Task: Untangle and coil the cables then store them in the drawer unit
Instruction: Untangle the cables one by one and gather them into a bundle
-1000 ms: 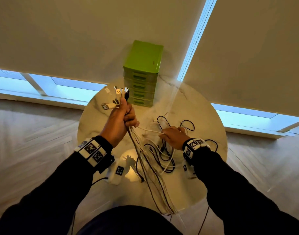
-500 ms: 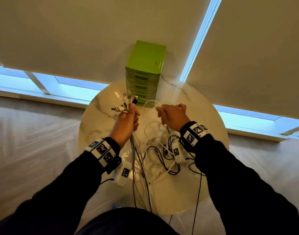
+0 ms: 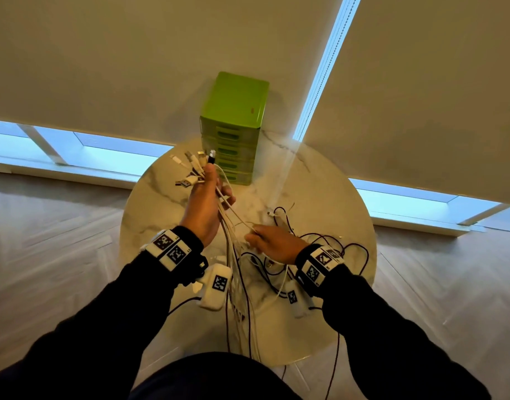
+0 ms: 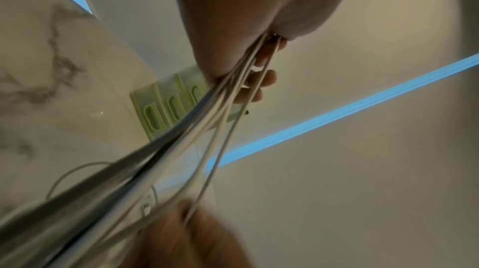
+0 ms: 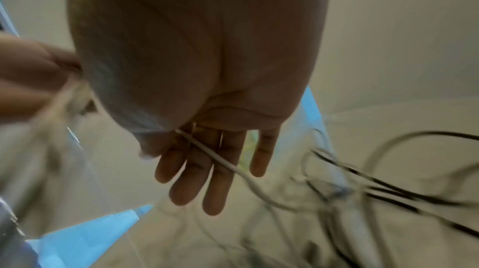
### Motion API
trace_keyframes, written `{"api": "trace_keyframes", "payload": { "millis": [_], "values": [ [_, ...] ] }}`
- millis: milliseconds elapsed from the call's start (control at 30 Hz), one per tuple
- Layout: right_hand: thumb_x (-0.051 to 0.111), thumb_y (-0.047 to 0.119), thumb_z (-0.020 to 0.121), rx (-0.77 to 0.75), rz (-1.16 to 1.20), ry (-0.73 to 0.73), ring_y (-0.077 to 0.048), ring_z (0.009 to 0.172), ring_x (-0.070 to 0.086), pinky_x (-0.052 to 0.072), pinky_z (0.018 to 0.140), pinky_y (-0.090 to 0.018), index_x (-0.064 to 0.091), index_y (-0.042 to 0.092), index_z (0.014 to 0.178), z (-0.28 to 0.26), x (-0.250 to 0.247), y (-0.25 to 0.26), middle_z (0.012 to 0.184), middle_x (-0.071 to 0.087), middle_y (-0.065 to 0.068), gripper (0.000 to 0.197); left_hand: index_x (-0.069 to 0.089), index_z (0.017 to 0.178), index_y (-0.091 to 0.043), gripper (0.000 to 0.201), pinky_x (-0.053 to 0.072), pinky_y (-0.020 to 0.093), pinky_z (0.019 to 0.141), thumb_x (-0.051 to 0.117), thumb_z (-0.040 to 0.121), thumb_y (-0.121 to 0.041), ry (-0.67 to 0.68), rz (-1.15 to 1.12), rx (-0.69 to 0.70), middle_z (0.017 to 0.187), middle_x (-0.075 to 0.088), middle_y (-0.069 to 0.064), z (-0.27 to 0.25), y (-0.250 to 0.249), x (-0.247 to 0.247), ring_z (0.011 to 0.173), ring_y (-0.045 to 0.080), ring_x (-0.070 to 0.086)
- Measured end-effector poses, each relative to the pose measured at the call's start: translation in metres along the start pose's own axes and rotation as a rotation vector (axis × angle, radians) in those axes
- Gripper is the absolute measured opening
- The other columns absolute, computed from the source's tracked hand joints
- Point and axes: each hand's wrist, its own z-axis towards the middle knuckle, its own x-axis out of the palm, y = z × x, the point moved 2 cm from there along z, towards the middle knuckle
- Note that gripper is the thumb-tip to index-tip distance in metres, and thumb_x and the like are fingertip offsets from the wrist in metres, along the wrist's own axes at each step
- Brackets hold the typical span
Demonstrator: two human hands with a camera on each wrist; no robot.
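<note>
Two hands: being compared with half a second earlier.
Left hand (image 3: 208, 201): still being kept clamped on the cable bundle (image 3: 229, 235).
Right hand (image 3: 272, 242): lowered to the table (image 3: 328, 186), fingers (image 5: 197, 174) straight, white cable (image 5: 207, 150) being touched.

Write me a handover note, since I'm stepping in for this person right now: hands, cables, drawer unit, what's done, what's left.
Left hand grips a bundle of cables just below the plugs, held up over the round table.
Right hand, fingers straight, has one white cable running across them.
A black and white tangle lies on the table.
Green drawer unit stands at the far edge, drawers closed.
Done: plug ends gathered.
Left: untangle, coil, store.
</note>
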Motion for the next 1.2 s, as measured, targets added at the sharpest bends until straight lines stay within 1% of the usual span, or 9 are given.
{"api": "trace_keyframes", "payload": {
  "millis": [200,333,433,533,600,733,867,1000,1200],
  "values": [
    [0.034,0.044,0.107,0.207,-0.032,0.001,-0.029,0.081,0.061,0.046,0.078,-0.041,0.057,0.015,0.091,-0.022,0.02,-0.067,0.086,0.064,-0.01,0.041,0.041,0.075,-0.024,0.04,0.026,0.021,0.047,0.037,0.106,-0.047,-0.062,-0.112,0.142,0.066,0.036,-0.008,0.01,-0.044,-0.038,0.048,0.005,0.026],
    [0.028,0.051,0.105,0.282,-0.149,-0.056,-0.028,0.083,0.063,0.049,0.078,-0.042,0.05,0.027,0.081,-0.009,0.001,-0.075,0.08,0.06,0.001,0.04,0.044,0.073,-0.026,0.039,0.017,0.024,0.048,0.038,0.107,-0.043,-0.13,-0.022,0.247,0.067,0.036,-0.008,0.01,-0.062,-0.058,0.048,0.006,0.021],
    [0.031,0.047,0.106,0.307,-0.147,-0.223,-0.034,0.088,0.063,0.045,0.077,-0.039,0.054,0.019,0.081,0.02,-0.027,-0.055,0.088,0.066,-0.012,0.044,0.05,0.069,-0.027,0.042,0.02,0.026,0.049,0.04,0.108,-0.04,-0.092,0.203,0.274,0.062,0.033,-0.009,0.002,-0.052,-0.056,0.047,0.007,0.025],
    [0.033,0.046,0.107,0.231,-0.049,-0.377,-0.031,0.086,0.06,0.044,0.078,-0.038,0.061,0.01,0.084,0.04,-0.051,-0.008,0.09,0.068,-0.012,0.051,0.063,0.102,-0.005,0.038,0.031,0.018,0.051,0.041,0.108,-0.035,-0.028,0.383,0.242,0.063,0.041,-0.014,-0.007,-0.028,-0.046,0.053,0.002,0.035],
    [0.033,0.044,0.107,0.117,0.003,-0.41,-0.025,0.081,0.059,0.043,0.076,-0.035,0.06,0.014,0.083,0.043,-0.058,0.031,0.086,0.066,-0.005,0.048,0.063,0.103,-0.011,0.033,0.035,0.019,0.057,0.042,0.107,-0.036,-0.028,0.45,0.194,0.069,0.047,-0.011,-0.01,-0.013,-0.04,0.059,0.003,0.041],
    [0.03,0.04,0.109,-0.11,0.073,-0.313,-0.013,0.075,0.056,0.041,0.068,-0.027,0.06,0.014,0.093,0.034,-0.052,0.087,0.085,0.062,0.0,0.042,0.059,0.084,-0.018,0.044,0.034,0.025,0.057,0.035,0.107,-0.046,-0.037,0.459,0.059,0.068,0.048,-0.006,-0.008,-0.001,-0.035,0.059,0.008,0.042],
    [0.032,0.035,0.109,-0.234,0.144,-0.195,-0.01,0.096,0.064,0.049,0.087,-0.023,0.058,0.014,0.123,0.026,-0.036,0.099,0.106,0.068,0.005,0.036,0.057,0.085,-0.015,0.041,0.036,0.022,0.051,0.035,0.108,-0.041,0.035,0.251,-0.047,0.056,0.049,-0.007,-0.01,-0.007,-0.025,0.051,0.007,0.044],
    [0.036,0.04,0.108,-0.172,0.243,-0.206,-0.002,0.078,0.06,0.048,0.077,-0.021,0.056,0.028,0.094,0.016,-0.024,0.077,0.086,0.065,0.009,0.027,0.05,0.083,-0.017,0.033,0.031,0.021,0.049,0.038,0.109,-0.032,0.077,0.146,-0.009,0.066,0.05,-0.006,-0.007,-0.016,-0.024,0.05,0.007,0.035],
    [0.028,0.04,0.109,0.048,0.046,0.023,-0.018,0.075,0.055,0.038,0.073,-0.027,0.053,0.012,0.086,0.003,0.012,0.005,0.083,0.06,-0.007,0.044,0.047,0.079,-0.022,0.033,0.021,0.02,0.048,0.037,0.109,-0.031,0.034,0.005,0.094,0.066,0.049,-0.01,-0.001,-0.045,-0.035,0.046,0.004,0.026]
  ]
}}
